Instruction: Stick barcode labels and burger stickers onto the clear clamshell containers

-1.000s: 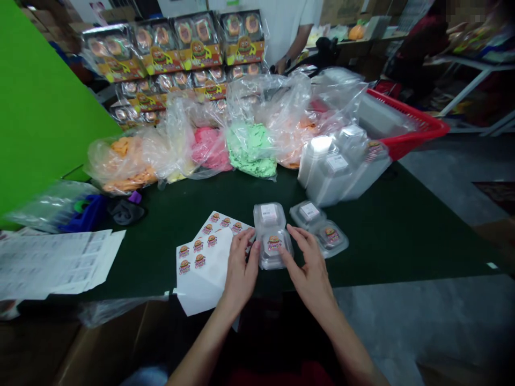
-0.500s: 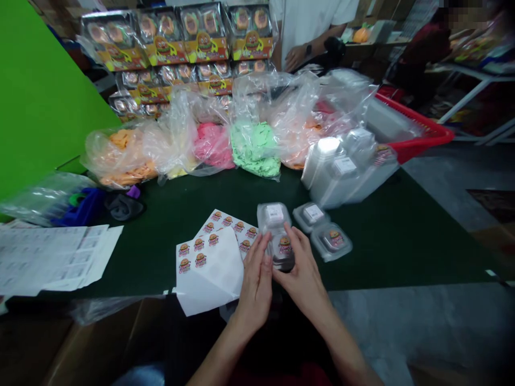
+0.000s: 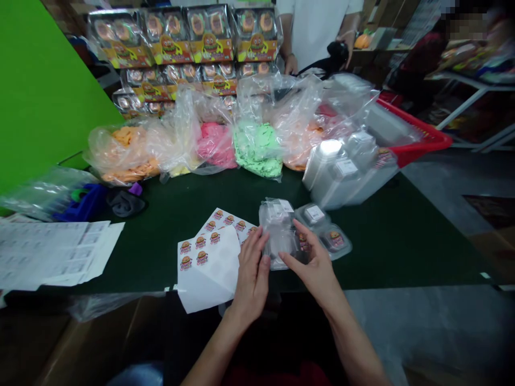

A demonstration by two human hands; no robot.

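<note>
My left hand (image 3: 252,271) lies along the left edge of a clear plastic clamshell box (image 3: 280,244), its fingers on the rim and thumb at the near corner. With thumb and index finger, my right hand (image 3: 316,265) grips another clear clamshell box (image 3: 302,241) bearing a burger sticker, shifted to the right and partly hidden by that hand. White labels show on the far lids. Just to the right lies an opened clamshell box (image 3: 337,241) with a burger sticker and a label. Left of my hands are burger sticker sheets (image 3: 217,271), one over another.
Stacked clear clamshells (image 3: 341,171) stand at right, before a red basket (image 3: 426,139). Bags of orange, pink and green pieces (image 3: 259,147) line the back, with packaged burger toys (image 3: 211,37) behind. Label sheets (image 3: 60,252) and a blue tape dispenser (image 3: 86,201) lie left. A person (image 3: 317,32) stands opposite.
My right hand has moved right with the stickered box, now offset from the clear box beside my left hand. The person opposite has shifted their hands.
</note>
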